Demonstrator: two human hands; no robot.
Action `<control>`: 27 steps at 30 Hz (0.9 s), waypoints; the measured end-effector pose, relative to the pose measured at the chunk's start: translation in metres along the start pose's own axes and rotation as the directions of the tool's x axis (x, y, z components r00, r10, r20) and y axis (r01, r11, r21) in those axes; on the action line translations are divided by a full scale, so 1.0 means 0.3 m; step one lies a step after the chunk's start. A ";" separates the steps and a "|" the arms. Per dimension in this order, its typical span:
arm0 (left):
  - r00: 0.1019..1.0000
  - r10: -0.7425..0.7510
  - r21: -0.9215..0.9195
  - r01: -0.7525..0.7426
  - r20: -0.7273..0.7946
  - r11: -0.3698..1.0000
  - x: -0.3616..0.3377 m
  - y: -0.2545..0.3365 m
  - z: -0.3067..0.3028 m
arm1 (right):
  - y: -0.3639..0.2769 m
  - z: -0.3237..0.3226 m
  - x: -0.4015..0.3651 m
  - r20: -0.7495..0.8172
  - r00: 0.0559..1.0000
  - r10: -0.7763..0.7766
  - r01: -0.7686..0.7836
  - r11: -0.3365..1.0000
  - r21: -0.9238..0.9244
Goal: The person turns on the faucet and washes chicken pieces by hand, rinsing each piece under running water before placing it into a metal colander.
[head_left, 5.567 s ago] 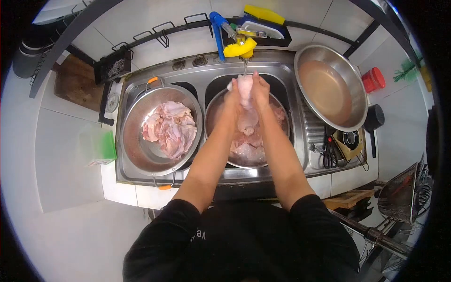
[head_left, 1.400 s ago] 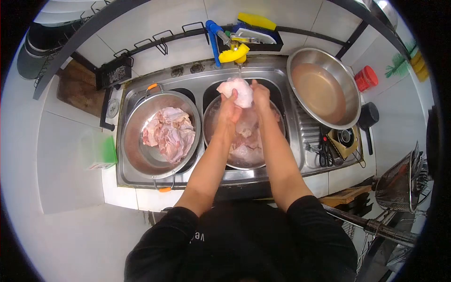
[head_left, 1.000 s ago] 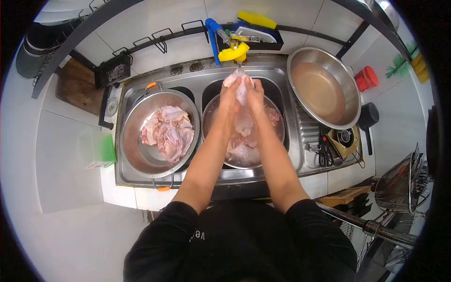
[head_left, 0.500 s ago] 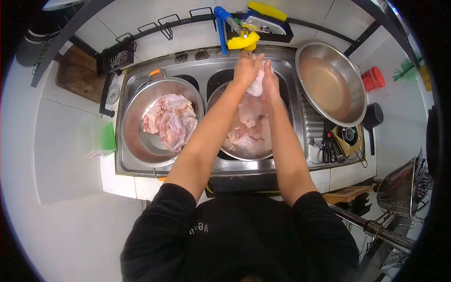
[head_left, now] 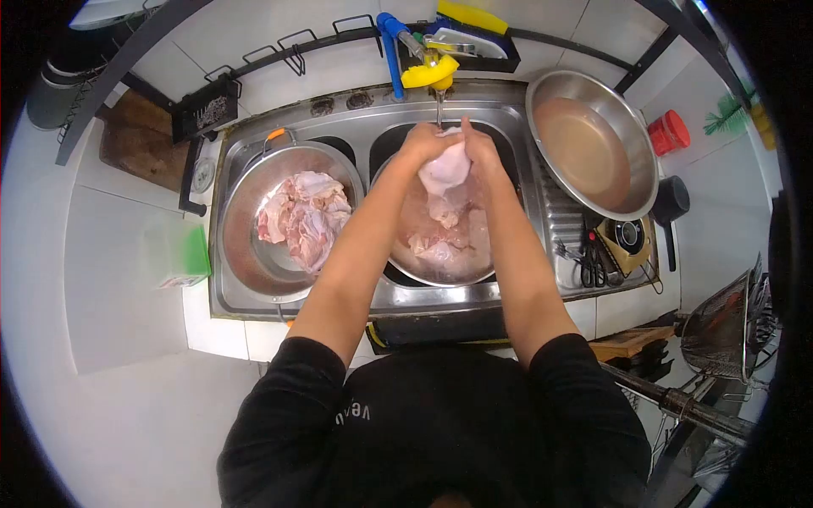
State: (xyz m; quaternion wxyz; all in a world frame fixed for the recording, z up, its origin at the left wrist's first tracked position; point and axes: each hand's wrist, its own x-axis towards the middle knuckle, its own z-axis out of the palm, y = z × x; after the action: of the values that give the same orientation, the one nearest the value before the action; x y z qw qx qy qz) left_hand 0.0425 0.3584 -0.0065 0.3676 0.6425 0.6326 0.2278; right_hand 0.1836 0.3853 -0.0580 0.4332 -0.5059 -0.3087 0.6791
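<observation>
Between my two hands is a pale piece of raw chicken, held under the running tap. My left hand is closed round its left side, and my right hand grips the right side with the thumb up. Below them, a metal basin in the right sink bowl holds cloudy pinkish water with more chicken pieces in it. To the left, a large metal pot with orange-sleeved handles contains a heap of raw chicken.
A wide metal bowl of cloudy water rests on the drainboard. Near it are black-handled scissors, a small portable burner, a red cup and a dark saucepan. A green-lidded container stands at left.
Both hands have come slightly down and nearer with the chicken piece, turning it so that more of its pale surface shows. The water stream is now visible above them.
</observation>
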 end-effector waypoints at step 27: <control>0.521 -0.277 -0.159 0.261 -0.807 0.952 -0.543 -0.528 -0.469 | 0.125 -0.221 -0.287 0.036 0.975 -0.220 0.142 0.487 -0.862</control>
State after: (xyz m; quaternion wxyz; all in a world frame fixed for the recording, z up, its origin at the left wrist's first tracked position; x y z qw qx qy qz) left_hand -0.1821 0.2135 -0.0108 0.0676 0.3535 0.8194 0.4462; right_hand 0.2463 0.2904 -0.0737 0.2058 -0.6447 -0.6384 0.3666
